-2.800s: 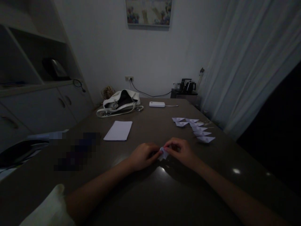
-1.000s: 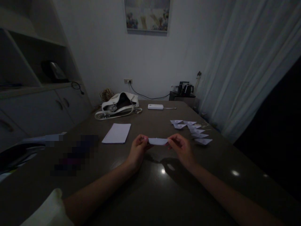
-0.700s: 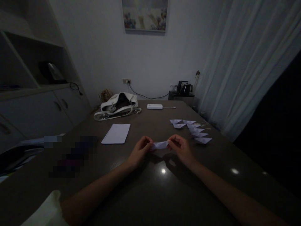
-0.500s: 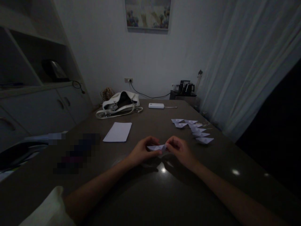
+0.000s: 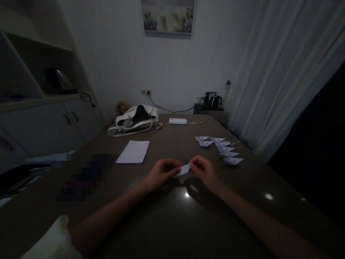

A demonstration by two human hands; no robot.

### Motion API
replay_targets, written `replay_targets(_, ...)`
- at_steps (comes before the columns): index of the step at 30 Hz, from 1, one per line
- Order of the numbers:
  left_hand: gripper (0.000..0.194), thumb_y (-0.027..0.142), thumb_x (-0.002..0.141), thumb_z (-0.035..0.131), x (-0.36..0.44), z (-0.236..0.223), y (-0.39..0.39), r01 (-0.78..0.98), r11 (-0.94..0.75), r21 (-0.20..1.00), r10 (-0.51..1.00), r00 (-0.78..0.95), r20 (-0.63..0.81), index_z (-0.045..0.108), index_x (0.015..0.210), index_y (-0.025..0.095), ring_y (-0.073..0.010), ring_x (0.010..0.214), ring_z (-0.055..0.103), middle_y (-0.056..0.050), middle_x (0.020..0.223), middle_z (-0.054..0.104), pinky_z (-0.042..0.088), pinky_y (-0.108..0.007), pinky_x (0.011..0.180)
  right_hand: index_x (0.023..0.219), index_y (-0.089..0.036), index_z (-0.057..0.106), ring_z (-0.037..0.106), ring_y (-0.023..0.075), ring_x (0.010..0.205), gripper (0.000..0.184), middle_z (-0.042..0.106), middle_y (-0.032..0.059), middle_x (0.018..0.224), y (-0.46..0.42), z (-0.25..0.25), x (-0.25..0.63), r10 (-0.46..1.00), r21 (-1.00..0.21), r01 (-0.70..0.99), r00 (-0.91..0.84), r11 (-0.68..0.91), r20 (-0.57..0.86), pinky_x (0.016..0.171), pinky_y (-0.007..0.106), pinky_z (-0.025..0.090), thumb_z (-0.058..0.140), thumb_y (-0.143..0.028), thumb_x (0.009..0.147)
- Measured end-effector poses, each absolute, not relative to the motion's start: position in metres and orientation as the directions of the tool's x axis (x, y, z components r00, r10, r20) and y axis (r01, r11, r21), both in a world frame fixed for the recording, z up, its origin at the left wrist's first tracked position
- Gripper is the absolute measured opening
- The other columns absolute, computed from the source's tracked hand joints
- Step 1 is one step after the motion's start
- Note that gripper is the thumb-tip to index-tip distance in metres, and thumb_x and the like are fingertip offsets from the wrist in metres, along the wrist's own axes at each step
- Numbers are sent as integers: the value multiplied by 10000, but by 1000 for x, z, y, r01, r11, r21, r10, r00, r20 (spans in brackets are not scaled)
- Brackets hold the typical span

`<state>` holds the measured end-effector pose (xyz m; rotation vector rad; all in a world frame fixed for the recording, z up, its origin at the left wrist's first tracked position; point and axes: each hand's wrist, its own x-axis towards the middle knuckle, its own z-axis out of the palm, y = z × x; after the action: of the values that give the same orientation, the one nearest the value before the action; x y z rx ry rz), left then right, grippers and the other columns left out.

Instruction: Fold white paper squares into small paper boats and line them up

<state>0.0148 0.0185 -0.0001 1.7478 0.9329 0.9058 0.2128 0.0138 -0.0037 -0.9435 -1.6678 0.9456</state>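
Pinching a small folded piece of white paper (image 5: 183,170) by its two ends, a person's bare hands meet over a dark, glossy table (image 5: 161,230). The left hand (image 5: 161,172) grips the left end between thumb and curled fingers; the right hand (image 5: 206,172) has thumb and fingertips closed on the other end. The piece slants, its right end farther from the wearer than its left. Whether its lower edge touches the table cannot be told, and the fold lines are too small and dim to read.

To the right and farther off, white paper boats (image 5: 233,161) sit in a loose cluster, well apart from the hands. To the left lies a stack of white paper sheets (image 5: 133,152). Behind it slumps an open white handbag (image 5: 154,112), and near the far edge lies a white rectangular device (image 5: 178,121) with a short cable.

For handling this piece well, a light pinch close to each end seems best, with one hand steadying while the other shapes. Layers should be lined up before any crease is pressed, since a skewed edge would likely carry into later folds. Paper this small could crumple or tear if squeezed or pulled hard, and in this weak light edges probably need checking by touch.
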Motion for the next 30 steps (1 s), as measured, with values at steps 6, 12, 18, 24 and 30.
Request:
replay_targets(6,258,321,773,633,15,0,18,169,-224,960,924,351,154,679,901,102,-161,727,628,-72,833,703,462,-240,646,781,-163,558,568,120,600,211,586,-6,657,15,-2,210,943,-961,36,-211,272,259,589,249,458,616,-364,762)
replay_targets(12,256,296,747,652,17,2,15,105,-189,976,937,316,147,674,879,78,-158,692,627,-85,804,698,467,-250,639,781,-127,624,513,88,498,256,591,12,637,15,-7,209,920,-969,148,-370,195,129,461,209,391,632,-380,743)
replay_targets(18,255,293,734,656,19,2,15,86,-169,982,932,339,131,670,874,80,-155,690,624,-78,793,695,459,-241,634,681,-130,607,466,76,457,299,532,-11,530,16,-11,211,912,-944,229,-386,239,137,426,188,337,596,-412,779)
replay_targets(24,300,345,724,667,19,-3,17,155,-125,980,907,417,50,665,880,89,-142,650,610,-57,762,690,434,-222,593,664,-132,592,489,88,487,276,540,-7,551,15,-10,210,910,-948,229,-398,221,115,466,202,364,622,-392,756)
replay_targets(30,399,496,768,590,18,-4,15,261,-162,952,867,498,12,625,690,106,-117,522,542,-12,578,612,374,-202,495,666,-136,584,490,81,484,225,556,-6,571,14,-9,208,918,-960,184,-376,209,128,460,196,367,631,-343,739)
